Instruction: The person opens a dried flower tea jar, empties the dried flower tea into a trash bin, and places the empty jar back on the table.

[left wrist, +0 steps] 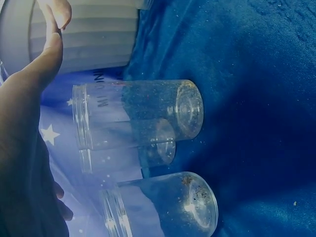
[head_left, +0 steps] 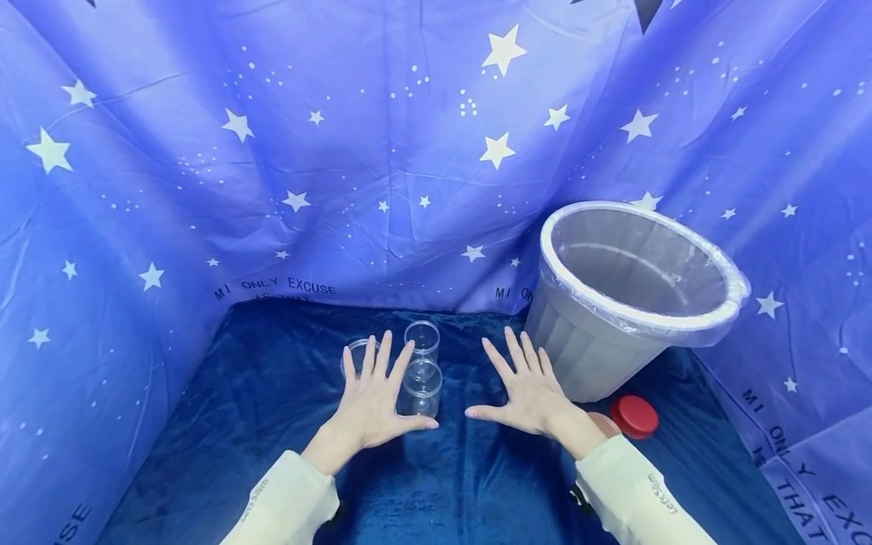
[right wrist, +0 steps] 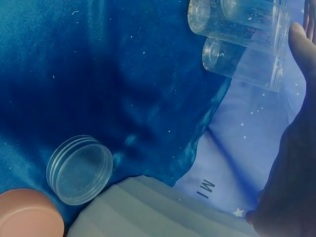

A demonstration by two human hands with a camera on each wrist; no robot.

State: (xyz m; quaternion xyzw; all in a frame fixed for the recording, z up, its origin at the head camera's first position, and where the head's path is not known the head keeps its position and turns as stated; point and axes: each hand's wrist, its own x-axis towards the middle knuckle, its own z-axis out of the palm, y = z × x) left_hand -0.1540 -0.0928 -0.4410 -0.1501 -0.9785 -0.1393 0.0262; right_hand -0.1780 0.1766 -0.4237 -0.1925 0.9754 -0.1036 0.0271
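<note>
Three clear, lidless jars stand close together on the blue cloth: a front jar (head_left: 424, 390), a back jar (head_left: 422, 333) and a left jar (head_left: 352, 354). My left hand (head_left: 371, 405) is spread over the left jar, partly covering it, with its thumb in front of the front jar. In the left wrist view, small specks show inside the near jar (left wrist: 148, 108) and the lower jar (left wrist: 173, 202). Opposite, my right hand (head_left: 534, 401) is held palm down with fingers spread, holding nothing. A clear lid (right wrist: 81, 170) lies near the bin in the right wrist view.
A grey bin (head_left: 586, 348) with a clear plastic liner stands at the right. Beside its base lie a red lid (head_left: 635, 416) and a peach lid (head_left: 605, 424), the latter partly hidden by my right wrist. A starry blue curtain (head_left: 354, 159) surrounds the table.
</note>
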